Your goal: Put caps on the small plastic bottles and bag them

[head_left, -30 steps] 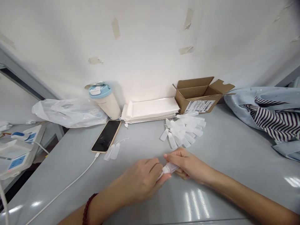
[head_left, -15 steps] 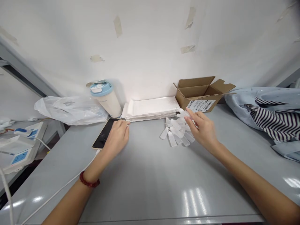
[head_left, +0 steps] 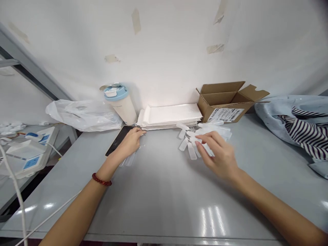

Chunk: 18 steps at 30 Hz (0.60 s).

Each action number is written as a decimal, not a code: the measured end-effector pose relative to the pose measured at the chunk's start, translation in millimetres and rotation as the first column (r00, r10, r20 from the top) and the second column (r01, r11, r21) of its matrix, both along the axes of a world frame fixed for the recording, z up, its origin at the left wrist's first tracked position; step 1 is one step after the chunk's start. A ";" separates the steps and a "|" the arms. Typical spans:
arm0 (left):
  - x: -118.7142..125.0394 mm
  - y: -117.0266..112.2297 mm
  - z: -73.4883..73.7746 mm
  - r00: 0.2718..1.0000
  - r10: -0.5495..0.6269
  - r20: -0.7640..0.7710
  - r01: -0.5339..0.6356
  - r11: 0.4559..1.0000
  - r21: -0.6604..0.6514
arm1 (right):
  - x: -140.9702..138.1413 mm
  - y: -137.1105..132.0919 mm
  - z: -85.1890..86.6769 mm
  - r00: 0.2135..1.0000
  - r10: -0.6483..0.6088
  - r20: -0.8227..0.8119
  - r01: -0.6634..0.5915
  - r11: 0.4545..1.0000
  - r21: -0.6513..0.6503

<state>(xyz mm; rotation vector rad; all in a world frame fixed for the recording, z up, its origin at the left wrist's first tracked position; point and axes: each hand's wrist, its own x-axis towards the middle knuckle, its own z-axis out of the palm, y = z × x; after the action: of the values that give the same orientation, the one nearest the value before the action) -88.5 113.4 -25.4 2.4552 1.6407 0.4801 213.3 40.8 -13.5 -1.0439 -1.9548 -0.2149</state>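
My left hand (head_left: 131, 141) is beside the dark-screened phone (head_left: 118, 140), its fingers pinched together. A small pale tip shows at the fingertips; it looks like one of the small translucent plastic pieces, mostly hidden by the fingers. Just under this hand lie a few more of these flat, narrow-necked pieces (head_left: 130, 160). On the right, my right hand (head_left: 220, 155) reaches over a loose pile of the same translucent pieces (head_left: 191, 150). Its thumb and index finger are slightly apart at the pile, and I see nothing gripped between them. Part of the pile is hidden behind this hand.
Flat white packets (head_left: 174, 114) are stacked against the wall, between a cream tumbler with a blue lid (head_left: 125, 107) and an open cardboard box (head_left: 225, 107). A white plastic bag (head_left: 82, 116) lies left, blue and striped cloth (head_left: 294, 126) right. A white cable (head_left: 55, 212) crosses the table's left side.
The right hand has moved down and nearer to me, its fingertips parting from a piece. The left hand has shifted slightly, showing pieces below it. The whole view has shifted a little.
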 end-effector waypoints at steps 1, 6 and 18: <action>0.1 0.1 0.8 1.000 0.006 0.004 -0.006 1.000 -0.010 | -5.6 -5.1 -1.8 0.998 0.059 0.017 -0.059 0.998 -0.013; 2.4 -3.2 8.6 0.998 0.019 0.061 -0.015 0.998 -0.054 | -29.4 -25.7 -14.9 0.950 0.285 0.131 -0.265 0.952 -0.151; 9.8 -19.0 25.1 0.821 0.206 0.533 -0.127 0.975 -0.181 | -139.8 -1.3 3.6 0.904 0.358 0.235 -0.109 0.724 -0.681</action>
<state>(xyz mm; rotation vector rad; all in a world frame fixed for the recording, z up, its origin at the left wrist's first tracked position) -78.6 94.4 -0.4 1.8325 1.5673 0.9585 73.5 39.5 -9.9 -1.2254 -2.5632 0.5167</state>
